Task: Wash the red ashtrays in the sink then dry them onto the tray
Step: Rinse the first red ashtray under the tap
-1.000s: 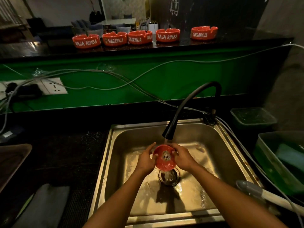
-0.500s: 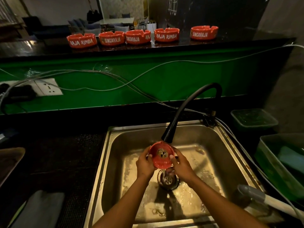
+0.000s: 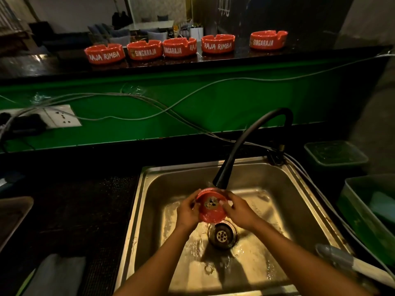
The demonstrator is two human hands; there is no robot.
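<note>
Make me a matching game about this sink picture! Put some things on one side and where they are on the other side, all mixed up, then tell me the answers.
Things:
1. ashtray being washed
2. row of five red ashtrays
3. drain
4. wall socket

Places:
A. on the green wall at the left
B. in the bottom of the sink
C. held by the left hand and right hand under the black faucet
D. on the dark counter at the back

Pairs: 1-C, 2-D, 3-B, 4-A

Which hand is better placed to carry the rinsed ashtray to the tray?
Left, probably. The left hand already grips the ashtray, and the tray lies on that side.
</note>
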